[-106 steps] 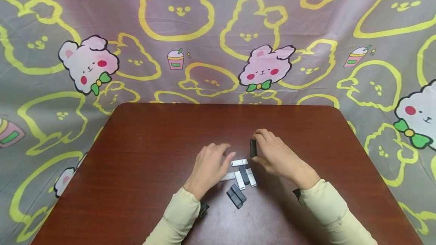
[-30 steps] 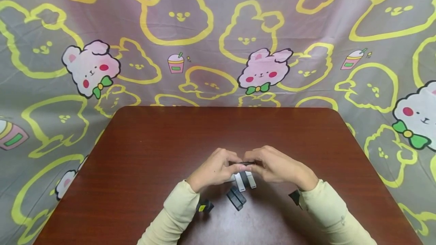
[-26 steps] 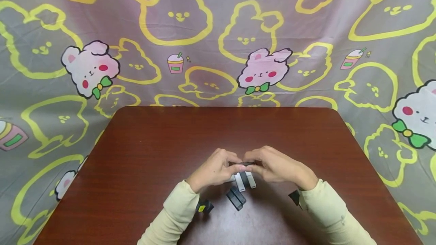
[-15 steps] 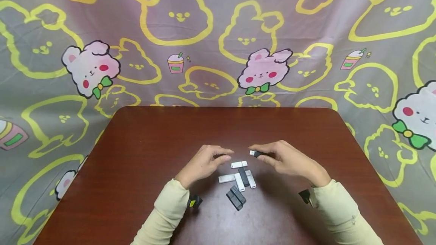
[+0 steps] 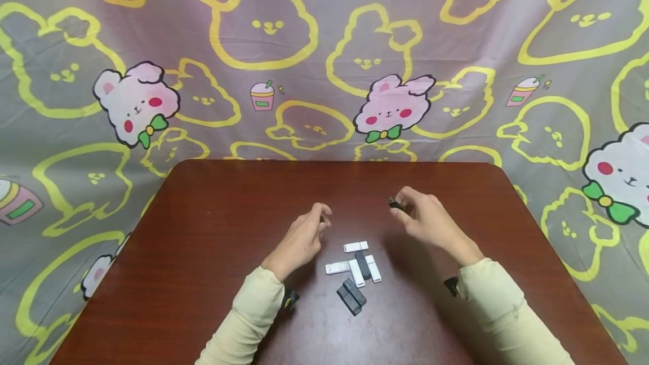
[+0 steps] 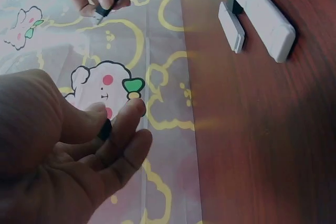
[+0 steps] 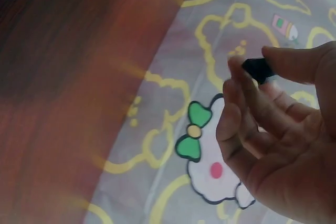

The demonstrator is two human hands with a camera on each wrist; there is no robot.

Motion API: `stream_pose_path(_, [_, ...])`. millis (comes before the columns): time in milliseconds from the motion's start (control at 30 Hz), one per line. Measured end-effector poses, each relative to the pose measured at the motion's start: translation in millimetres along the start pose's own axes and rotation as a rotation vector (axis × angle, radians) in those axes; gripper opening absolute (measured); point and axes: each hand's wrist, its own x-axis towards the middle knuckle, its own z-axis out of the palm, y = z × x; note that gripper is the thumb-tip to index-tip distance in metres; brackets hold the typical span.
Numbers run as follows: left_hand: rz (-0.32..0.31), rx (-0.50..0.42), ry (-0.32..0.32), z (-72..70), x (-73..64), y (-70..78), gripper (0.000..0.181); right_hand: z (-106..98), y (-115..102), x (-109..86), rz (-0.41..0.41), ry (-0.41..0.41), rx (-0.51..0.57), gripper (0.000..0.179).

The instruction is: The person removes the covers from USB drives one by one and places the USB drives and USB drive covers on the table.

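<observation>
My right hand (image 5: 428,221) pinches a black USB stick (image 5: 396,204) between thumb and fingers, raised above the table. Its bare metal plug shows in the left wrist view, where the stick (image 6: 109,1) points down and left. In my left hand (image 5: 300,241) a small black cap (image 6: 105,129) is pinched between thumb and index finger, mostly hidden by them. The hands are apart. Between and below them several USB sticks lie on the table: a white one (image 5: 355,246) across the top, white and black ones crowded beneath it, and dark ones (image 5: 351,296) nearest me.
The brown table (image 5: 228,207) reaches back to a patterned curtain (image 5: 304,44) hanging behind it. A dark wrist device (image 5: 290,298) is at the left cuff, and another (image 5: 451,286) at the right.
The hands came together over the black USB stick, then drew apart, the cap now in the left and the stick in the right with its plug bare. Both hands have since moved farther back.
</observation>
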Motion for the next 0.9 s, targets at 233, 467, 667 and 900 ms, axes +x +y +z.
stream_pose_path(233, [0.037, 0.074, 0.092, 1.6, -0.1, -0.9, 0.011, -1, 26, 11.1, 0.167, 0.065, 0.002, 0.012])
stream_pose_path(467, [0.018, 0.070, 0.113, 0.8, -0.5, 1.1, 0.012, -1, 59, 19.9, 0.355, 0.022, 0.003, 0.022])
stream_pose_path(667, [-0.006, 0.094, 0.093, 0.6, -1.3, 1.2, 0.017, 0, 80, 24.6, 0.431, -0.045, -0.057, 0.025])
stream_pose_path(900, [-0.015, 0.100, 0.098, 0.4, -2.8, -1.7, 0.022, 2, 98, 22.3, 0.491, -0.065, -0.102, 0.027])
